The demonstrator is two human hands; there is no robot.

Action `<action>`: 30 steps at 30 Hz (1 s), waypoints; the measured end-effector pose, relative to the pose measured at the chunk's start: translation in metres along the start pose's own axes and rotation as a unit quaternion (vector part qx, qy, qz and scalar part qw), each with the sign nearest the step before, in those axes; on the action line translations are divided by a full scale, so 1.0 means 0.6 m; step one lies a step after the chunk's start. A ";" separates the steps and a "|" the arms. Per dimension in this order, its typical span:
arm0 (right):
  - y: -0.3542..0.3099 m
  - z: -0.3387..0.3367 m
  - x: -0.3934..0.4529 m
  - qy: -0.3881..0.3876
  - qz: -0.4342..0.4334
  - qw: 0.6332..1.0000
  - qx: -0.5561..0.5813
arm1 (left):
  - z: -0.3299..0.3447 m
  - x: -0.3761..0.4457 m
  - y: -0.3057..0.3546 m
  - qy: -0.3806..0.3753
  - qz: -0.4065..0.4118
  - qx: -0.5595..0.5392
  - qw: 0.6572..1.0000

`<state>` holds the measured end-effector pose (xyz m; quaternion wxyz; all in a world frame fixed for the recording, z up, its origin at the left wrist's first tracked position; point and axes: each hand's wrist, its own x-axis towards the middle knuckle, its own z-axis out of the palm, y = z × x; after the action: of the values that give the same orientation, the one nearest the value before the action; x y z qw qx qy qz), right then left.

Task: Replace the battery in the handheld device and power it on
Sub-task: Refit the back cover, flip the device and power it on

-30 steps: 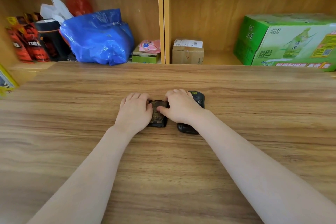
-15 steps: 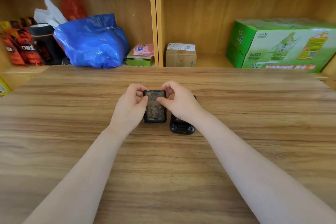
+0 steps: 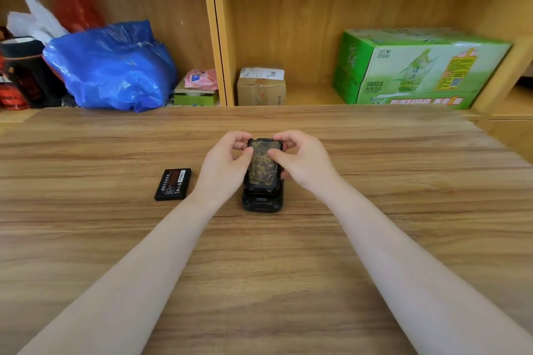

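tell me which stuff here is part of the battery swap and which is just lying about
Part of the job:
handheld device
patterned back cover, held by left hand and right hand
loose battery

Lying about:
blue bag
green carton
small cardboard box

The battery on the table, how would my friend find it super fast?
Look at the big wooden table, then at the person's left hand. Just left of that hand's wrist lies the battery, untouched. It is a thin black slab with small printed labels, unlike the thicker handheld device under both hands.
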<state>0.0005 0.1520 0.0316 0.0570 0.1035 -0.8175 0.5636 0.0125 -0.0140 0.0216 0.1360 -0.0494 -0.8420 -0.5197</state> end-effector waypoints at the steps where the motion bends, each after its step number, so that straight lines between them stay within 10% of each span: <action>1: 0.004 -0.002 -0.001 0.003 0.002 1.000 0.003 | 0.004 0.001 0.000 -0.002 0.003 0.003 1.000; 30: 0.004 -0.011 -0.027 -0.051 -0.096 0.994 0.015 | -0.020 -0.026 -0.007 -0.030 0.082 -0.017 0.996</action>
<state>0.0155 0.1608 0.0288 0.0676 0.2109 -0.7970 0.5619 0.0289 -0.0256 0.0188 0.1518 -0.1367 -0.8297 -0.5195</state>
